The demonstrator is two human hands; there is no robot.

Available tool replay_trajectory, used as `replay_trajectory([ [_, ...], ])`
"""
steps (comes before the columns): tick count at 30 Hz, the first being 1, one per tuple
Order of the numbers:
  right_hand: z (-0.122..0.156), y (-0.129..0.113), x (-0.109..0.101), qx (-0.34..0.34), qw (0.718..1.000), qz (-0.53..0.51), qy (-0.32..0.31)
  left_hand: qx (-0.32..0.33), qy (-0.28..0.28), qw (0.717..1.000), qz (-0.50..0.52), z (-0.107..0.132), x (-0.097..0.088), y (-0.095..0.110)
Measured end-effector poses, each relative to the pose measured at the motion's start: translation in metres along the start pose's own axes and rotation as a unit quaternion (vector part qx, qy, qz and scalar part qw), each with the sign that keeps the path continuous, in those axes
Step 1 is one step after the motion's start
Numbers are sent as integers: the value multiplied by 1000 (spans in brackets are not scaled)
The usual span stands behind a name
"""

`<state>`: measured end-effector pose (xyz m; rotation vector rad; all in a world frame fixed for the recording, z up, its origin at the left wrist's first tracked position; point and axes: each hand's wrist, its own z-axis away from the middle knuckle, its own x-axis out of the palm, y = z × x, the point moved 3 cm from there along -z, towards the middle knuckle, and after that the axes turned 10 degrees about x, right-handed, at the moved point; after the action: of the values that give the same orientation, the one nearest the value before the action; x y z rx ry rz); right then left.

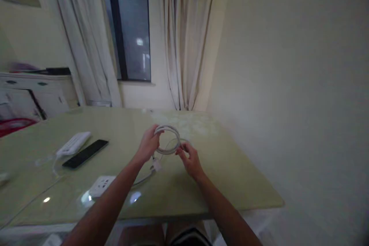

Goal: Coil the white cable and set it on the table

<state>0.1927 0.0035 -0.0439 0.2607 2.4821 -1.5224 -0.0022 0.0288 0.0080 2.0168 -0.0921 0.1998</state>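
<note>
Above the middle of the table, a pale grey cable (pixel 168 153) is wound into a round coil of a few loops. My left hand (pixel 149 143) is closed around the coil's left side. On the lower right side of the loops, my right hand (pixel 188 158) pinches the cable between thumb and fingers. A white plug (pixel 156 165) lies below the coil, close to my left wrist. Under my left forearm, partly hidden, sits a white power strip (pixel 101 186) with several socket holes.
To the left lie a black phone (pixel 85 154) and a white power strip (pixel 74 144) with its cord. The glossy pale green table (pixel 242 184) has its right edge near the wall. A white cabinet (pixel 49 92) and curtains (pixel 187 38) stand beyond.
</note>
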Motion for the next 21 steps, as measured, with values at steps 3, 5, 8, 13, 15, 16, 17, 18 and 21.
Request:
replay_trajectory([
  [3,-3,10,0,19,997,55,55,-56,94,982,153,-10,-8,-1],
  [5,-4,14,0,32,996,61,63,-104,144,955,238,-15,-12,-5],
  [8,-10,16,-3,57,995,19,83,-153,179,924,301,-18,-11,-14],
  [13,-33,6,-17,131,957,-213,147,-135,120,953,244,-6,20,-40],
  [15,-46,-5,-18,164,928,-319,99,-145,96,961,214,2,35,-53],
  [16,-51,-13,-18,174,915,-359,63,-151,87,963,206,5,41,-58],
  [17,-55,-21,-16,181,904,-387,26,-159,80,963,203,8,47,-62],
  [18,-58,-29,-14,181,897,-404,-7,-168,73,961,205,11,51,-66],
  [21,-62,-49,-8,162,888,-427,-60,-194,57,953,225,13,57,-70],
])
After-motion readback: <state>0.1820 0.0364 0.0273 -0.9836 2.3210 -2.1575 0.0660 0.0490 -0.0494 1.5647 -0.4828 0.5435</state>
